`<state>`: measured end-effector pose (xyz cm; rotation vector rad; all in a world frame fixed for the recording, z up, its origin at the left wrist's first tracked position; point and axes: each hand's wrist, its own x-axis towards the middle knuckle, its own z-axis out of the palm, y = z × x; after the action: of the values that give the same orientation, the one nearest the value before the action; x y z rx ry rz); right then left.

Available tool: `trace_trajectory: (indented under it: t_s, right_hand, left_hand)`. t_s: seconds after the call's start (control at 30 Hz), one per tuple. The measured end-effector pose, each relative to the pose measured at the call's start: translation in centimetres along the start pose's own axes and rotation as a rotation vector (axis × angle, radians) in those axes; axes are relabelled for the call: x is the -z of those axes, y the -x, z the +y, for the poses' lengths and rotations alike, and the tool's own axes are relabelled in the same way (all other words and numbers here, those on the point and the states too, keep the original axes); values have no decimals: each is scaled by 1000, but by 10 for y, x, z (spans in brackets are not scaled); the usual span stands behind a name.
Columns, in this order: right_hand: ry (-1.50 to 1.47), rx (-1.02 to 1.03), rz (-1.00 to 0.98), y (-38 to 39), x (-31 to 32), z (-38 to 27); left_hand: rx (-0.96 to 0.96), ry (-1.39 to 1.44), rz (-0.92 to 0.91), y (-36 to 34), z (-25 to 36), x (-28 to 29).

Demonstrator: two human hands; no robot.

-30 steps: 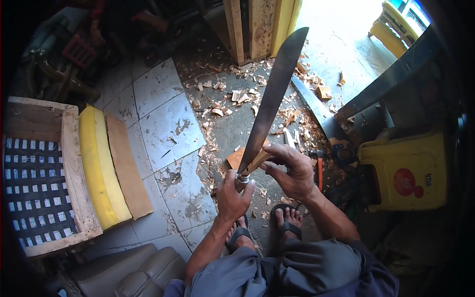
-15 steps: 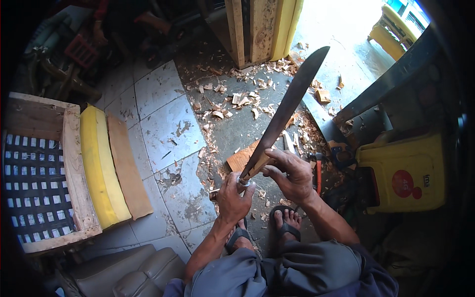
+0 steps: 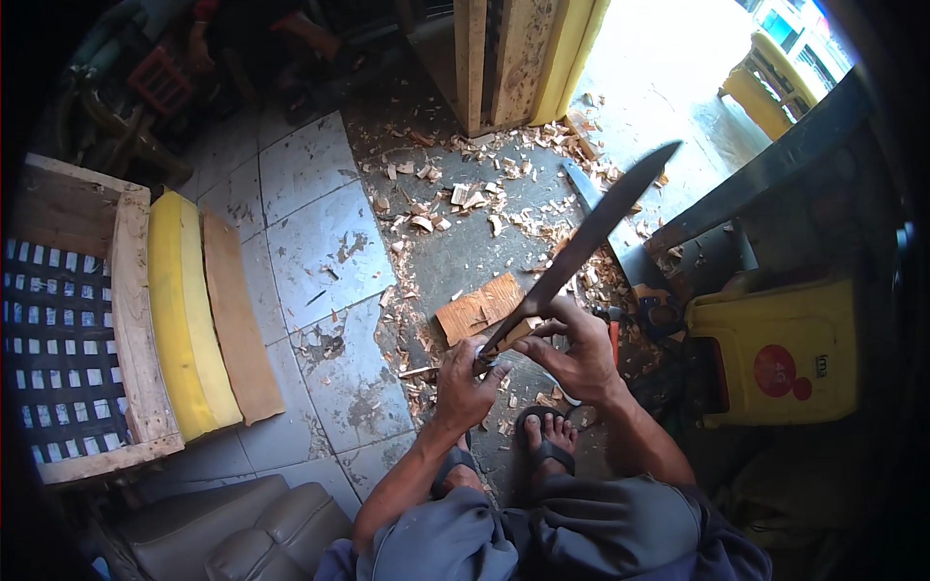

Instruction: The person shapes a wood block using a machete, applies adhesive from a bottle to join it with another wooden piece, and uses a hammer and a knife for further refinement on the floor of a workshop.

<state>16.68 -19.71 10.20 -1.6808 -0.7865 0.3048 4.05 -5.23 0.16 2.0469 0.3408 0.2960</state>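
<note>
A long dark machete [image 3: 596,228] points up and to the right, its wide curved tip farthest from me. My left hand [image 3: 465,389] is closed round its lower end, where a bit of shiny metal shows between the fingers. A small pale piece of wood [image 3: 511,334] lies along the base of the blade. My right hand [image 3: 584,360] closes thumb and forefinger on that wood, right beside the blade; its other fingers are curled. Under the hands, a flat orange-brown wood block [image 3: 477,308] rests on the floor.
Wood chips [image 3: 470,197] litter the floor. A handsaw [image 3: 659,308] and a red-handled hammer [image 3: 613,341] lie at the right, near a yellow plastic container [image 3: 804,382]. On the left stands a wooden frame [image 3: 145,329] with black webbing and yellow foam [image 3: 191,320]. Another person [image 3: 310,37] is at the dark back.
The machete has swung to the right and its tip is lower. My right hand has dropped slightly, still close to the blade's base. My left hand keeps its hold.
</note>
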Motion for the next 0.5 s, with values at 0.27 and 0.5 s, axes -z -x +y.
trace_trajectory:
  t_s: [0.27,0.5]
  right_hand:
    - [357,22,-178,16,-5,30]
    - [333,49,-181,22,-16,52]
  left_hand:
    - [11,233,9,-5,-56,-43]
    - [99,345,-87,-4,-65,-39]
